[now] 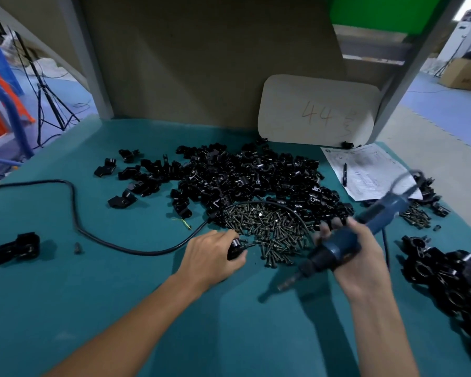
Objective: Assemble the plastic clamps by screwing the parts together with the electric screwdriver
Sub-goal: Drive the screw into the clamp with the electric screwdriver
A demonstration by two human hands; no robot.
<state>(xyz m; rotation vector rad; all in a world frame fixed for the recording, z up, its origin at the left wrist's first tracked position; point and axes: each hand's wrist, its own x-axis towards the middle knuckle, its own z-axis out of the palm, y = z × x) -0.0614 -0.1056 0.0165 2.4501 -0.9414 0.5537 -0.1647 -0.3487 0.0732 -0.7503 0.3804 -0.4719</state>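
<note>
**Down at the bench: two hands, one screwdriver, countless clamps**

On the teal table (65, 308), one black assembled piece (15, 247) lies alone at far left, a single stray screw (78, 248) beside it. One black cable (74, 213) loops across towards the centre. The left hand (212, 257) curls its fingers around one black clamp part (235, 248) at the near edge of the larger screw heap (269, 229). Behind it spreads the main heap of clamp parts (256, 175), too many to count. The right hand (356, 257) is clenched around the single blue electric screwdriver (337, 248), which is blurred, its bit angled down and left above the table. A pale card (318, 110) reads "44" by hand. One pen (344, 174) rests on one printed sheet (370, 170), its text illegible. A smaller screw heap (416, 214) and a second clamp pile (446, 278) sit at right.
</note>
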